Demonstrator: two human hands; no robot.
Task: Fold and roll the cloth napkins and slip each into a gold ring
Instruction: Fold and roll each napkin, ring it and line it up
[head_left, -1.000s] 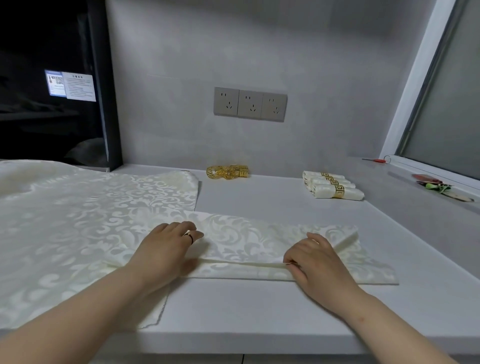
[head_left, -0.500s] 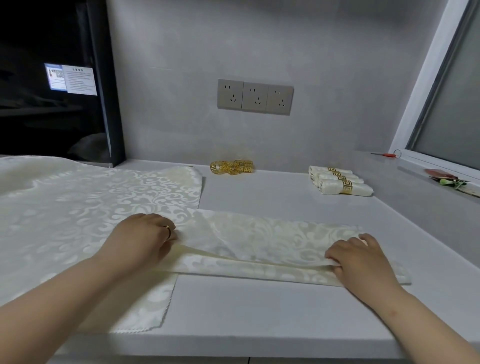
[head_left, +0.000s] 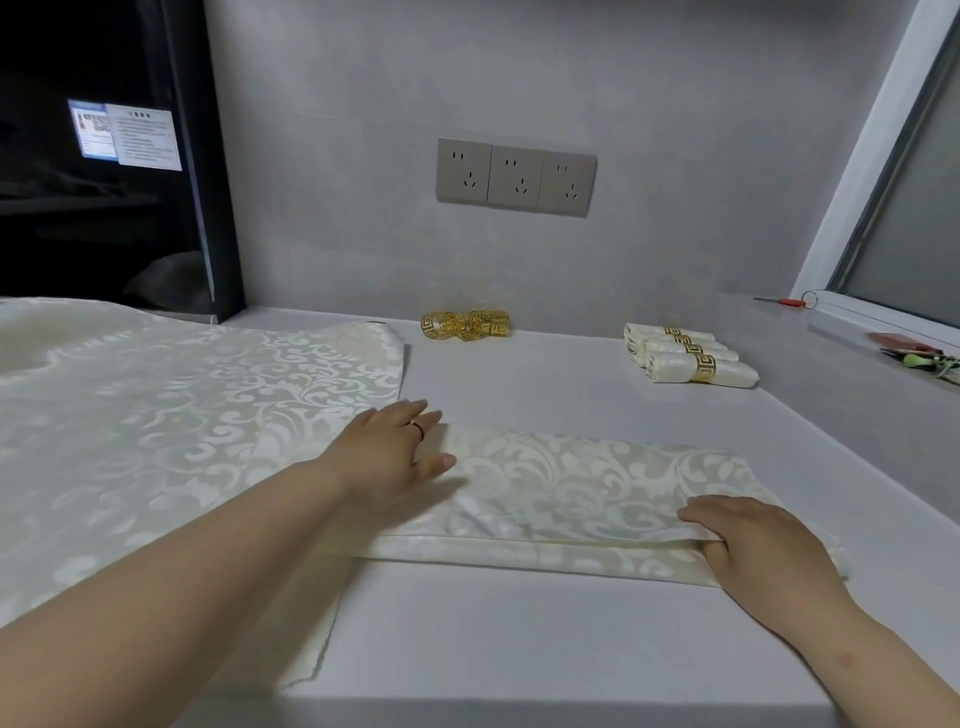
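The napkin (head_left: 587, 488) lies folded in a long strip on the desk (head_left: 519, 639) in front of you, with its long axis going from left to right. Your left hand (head_left: 384, 457) presses flat on its left end, fingers straight. Your right hand (head_left: 763, 551) is at the right end and pinches the near edge, thumb on top. I think the roll should start from this right end. The rings (head_left: 465, 325) are well behind, near the wall.
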